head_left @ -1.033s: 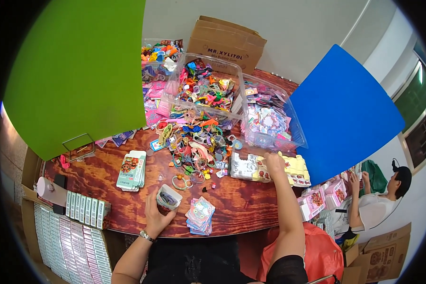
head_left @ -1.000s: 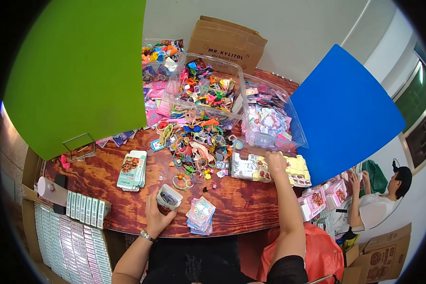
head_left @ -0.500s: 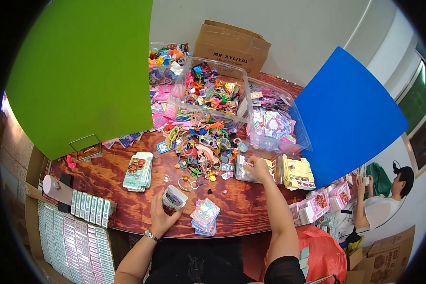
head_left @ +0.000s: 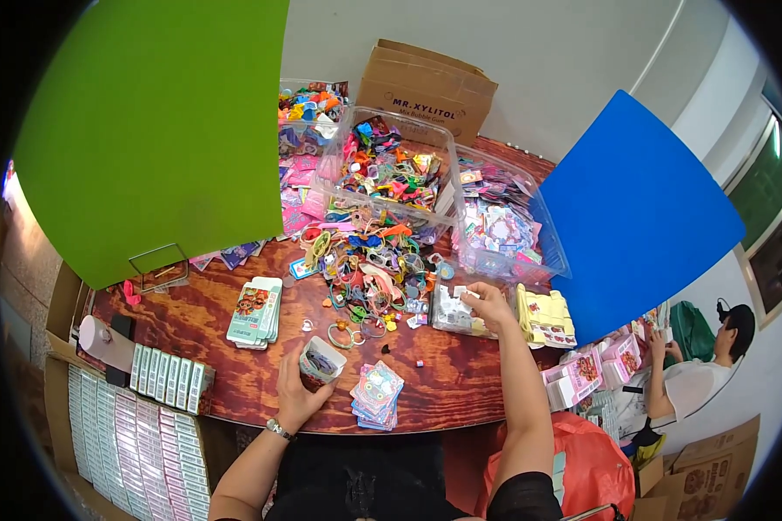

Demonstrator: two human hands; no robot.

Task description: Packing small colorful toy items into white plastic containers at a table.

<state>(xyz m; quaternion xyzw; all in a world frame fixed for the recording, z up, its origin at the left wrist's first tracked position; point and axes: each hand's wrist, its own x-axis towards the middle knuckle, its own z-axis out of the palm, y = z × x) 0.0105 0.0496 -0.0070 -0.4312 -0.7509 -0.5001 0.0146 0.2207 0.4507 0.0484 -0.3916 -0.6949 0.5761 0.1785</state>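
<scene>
While the left fingers (head_left: 284, 373) curl around an open carton (head_left: 322, 361), the right fingers (head_left: 485, 300) pinch something white (head_left: 470, 294).

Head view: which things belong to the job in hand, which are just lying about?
Job, by the look of it: open carton in the left hand; clear tray at the right hand; card stack.

Seemingly just lying about: pink cylinder; brown cardboard box; loose pink trinket.
</scene>
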